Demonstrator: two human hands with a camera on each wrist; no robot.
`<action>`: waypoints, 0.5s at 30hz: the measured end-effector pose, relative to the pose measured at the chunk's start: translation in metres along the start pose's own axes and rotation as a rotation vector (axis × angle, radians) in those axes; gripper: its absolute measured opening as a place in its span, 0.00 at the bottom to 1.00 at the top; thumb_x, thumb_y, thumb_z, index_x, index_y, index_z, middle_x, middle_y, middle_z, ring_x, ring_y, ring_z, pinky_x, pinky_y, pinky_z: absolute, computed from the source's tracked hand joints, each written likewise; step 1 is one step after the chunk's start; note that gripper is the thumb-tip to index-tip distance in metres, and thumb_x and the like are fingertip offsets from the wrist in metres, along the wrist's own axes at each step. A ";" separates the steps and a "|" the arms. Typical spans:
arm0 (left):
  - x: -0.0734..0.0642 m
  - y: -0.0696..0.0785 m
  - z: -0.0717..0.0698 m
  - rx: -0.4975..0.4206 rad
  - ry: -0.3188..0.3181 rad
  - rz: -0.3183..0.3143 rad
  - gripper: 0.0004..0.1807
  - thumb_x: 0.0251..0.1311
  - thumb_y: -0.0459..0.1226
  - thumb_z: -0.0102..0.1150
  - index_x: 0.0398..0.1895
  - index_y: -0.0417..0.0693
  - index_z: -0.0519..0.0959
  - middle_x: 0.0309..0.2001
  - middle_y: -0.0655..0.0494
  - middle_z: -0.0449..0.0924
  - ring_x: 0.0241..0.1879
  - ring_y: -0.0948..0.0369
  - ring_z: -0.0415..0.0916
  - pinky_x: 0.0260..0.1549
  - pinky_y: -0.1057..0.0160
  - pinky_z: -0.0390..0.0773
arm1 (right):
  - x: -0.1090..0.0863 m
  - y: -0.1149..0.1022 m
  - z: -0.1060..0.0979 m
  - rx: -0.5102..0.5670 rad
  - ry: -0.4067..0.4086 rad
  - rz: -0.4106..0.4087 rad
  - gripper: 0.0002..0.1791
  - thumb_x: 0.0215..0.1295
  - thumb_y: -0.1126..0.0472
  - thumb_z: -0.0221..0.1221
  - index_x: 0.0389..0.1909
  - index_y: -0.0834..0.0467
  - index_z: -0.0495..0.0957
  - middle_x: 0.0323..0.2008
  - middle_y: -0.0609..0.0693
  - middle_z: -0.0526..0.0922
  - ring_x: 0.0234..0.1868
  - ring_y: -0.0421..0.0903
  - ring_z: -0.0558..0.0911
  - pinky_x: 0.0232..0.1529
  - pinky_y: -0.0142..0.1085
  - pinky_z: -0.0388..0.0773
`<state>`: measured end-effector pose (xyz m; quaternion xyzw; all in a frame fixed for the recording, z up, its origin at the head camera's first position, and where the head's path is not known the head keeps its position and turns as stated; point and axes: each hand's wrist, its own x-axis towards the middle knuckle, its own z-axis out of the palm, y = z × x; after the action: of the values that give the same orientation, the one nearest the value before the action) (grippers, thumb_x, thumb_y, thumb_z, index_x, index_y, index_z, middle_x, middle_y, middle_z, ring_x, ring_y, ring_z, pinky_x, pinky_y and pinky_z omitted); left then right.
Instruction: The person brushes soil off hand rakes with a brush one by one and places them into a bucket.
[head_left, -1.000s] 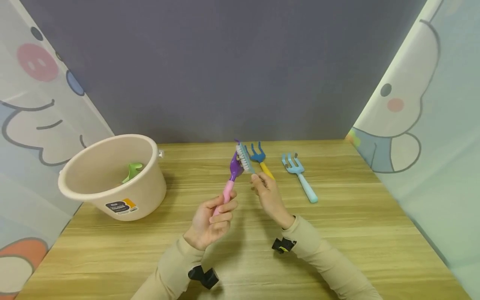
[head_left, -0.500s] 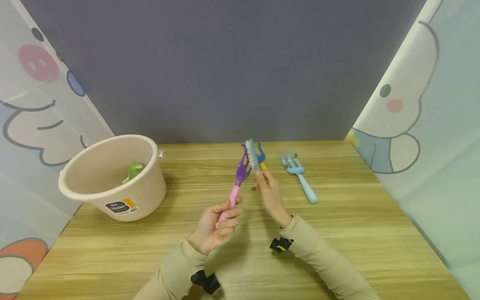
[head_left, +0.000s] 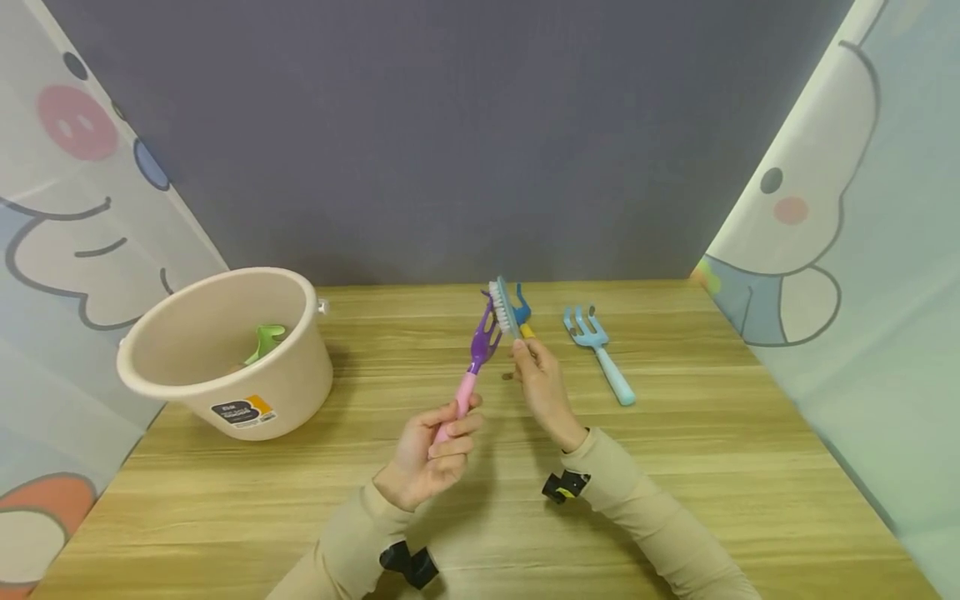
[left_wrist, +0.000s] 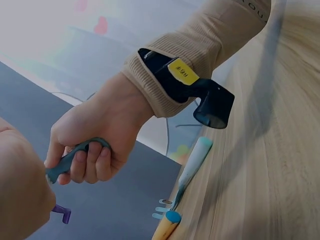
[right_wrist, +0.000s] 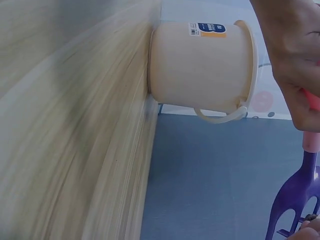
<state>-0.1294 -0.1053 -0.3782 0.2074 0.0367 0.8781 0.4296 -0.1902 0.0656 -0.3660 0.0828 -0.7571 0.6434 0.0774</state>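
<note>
In the head view my left hand (head_left: 431, 458) grips the pink handle of a purple hand fork (head_left: 483, 342), its tines pointing up and away. My right hand (head_left: 546, 392) pinches a light blue scrubbing brush (head_left: 504, 307) by its handle. The white bristles face left, against or just in front of the fork's tines; contact is hard to tell. The left wrist view shows my right fingers curled around the brush handle (left_wrist: 70, 160). In the right wrist view, the purple fork head (right_wrist: 295, 192) shows, with something small and dark near its tines.
A beige bucket (head_left: 217, 342) with a green item (head_left: 266, 340) inside stands at the left. Behind the brush lies a blue fork with a yellow handle (head_left: 522, 315), partly hidden. Further right is a light blue fork (head_left: 600, 350) with brown spots. One small brown bit (head_left: 507, 377) lies nearby.
Over the first half second the purple hand fork and the brush shifted right together, and the fork turned. A small brown bit has come into view on the table. Since then, hardly any movement.
</note>
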 end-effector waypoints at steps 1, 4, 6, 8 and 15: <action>0.000 0.001 0.000 0.000 0.002 0.000 0.09 0.70 0.38 0.30 0.46 0.48 0.61 0.23 0.62 0.51 0.14 0.69 0.47 0.11 0.78 0.52 | 0.000 0.000 -0.001 -0.002 -0.005 0.009 0.17 0.71 0.55 0.43 0.35 0.64 0.73 0.12 0.45 0.60 0.11 0.37 0.56 0.13 0.28 0.53; -0.001 0.003 0.000 0.005 0.010 0.001 0.09 0.70 0.38 0.30 0.46 0.48 0.62 0.24 0.63 0.48 0.14 0.69 0.47 0.11 0.78 0.52 | -0.001 0.000 -0.003 -0.011 -0.023 0.035 0.18 0.71 0.55 0.42 0.37 0.65 0.73 0.12 0.45 0.60 0.11 0.37 0.56 0.13 0.28 0.53; -0.001 0.004 0.000 0.010 0.010 0.005 0.09 0.70 0.38 0.30 0.46 0.48 0.61 0.24 0.63 0.48 0.14 0.69 0.47 0.11 0.78 0.52 | -0.002 0.000 -0.004 -0.015 -0.030 0.046 0.18 0.72 0.54 0.42 0.38 0.65 0.73 0.12 0.45 0.61 0.11 0.37 0.56 0.12 0.28 0.53; -0.002 0.005 0.001 0.022 0.014 0.009 0.09 0.70 0.38 0.29 0.46 0.48 0.62 0.24 0.63 0.48 0.14 0.69 0.47 0.11 0.77 0.52 | -0.002 0.000 -0.005 -0.023 -0.035 0.046 0.19 0.72 0.54 0.42 0.39 0.65 0.73 0.12 0.45 0.61 0.11 0.37 0.56 0.13 0.29 0.53; -0.006 0.009 0.002 0.114 0.043 0.048 0.13 0.70 0.37 0.23 0.46 0.48 0.62 0.23 0.62 0.54 0.14 0.69 0.46 0.11 0.78 0.53 | -0.004 0.003 -0.010 -0.010 -0.053 0.041 0.19 0.71 0.53 0.42 0.37 0.64 0.73 0.12 0.45 0.59 0.11 0.37 0.54 0.12 0.28 0.52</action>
<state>-0.1317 -0.1160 -0.3762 0.2133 0.0908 0.8890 0.3949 -0.1872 0.0762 -0.3683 0.0838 -0.7635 0.6388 0.0446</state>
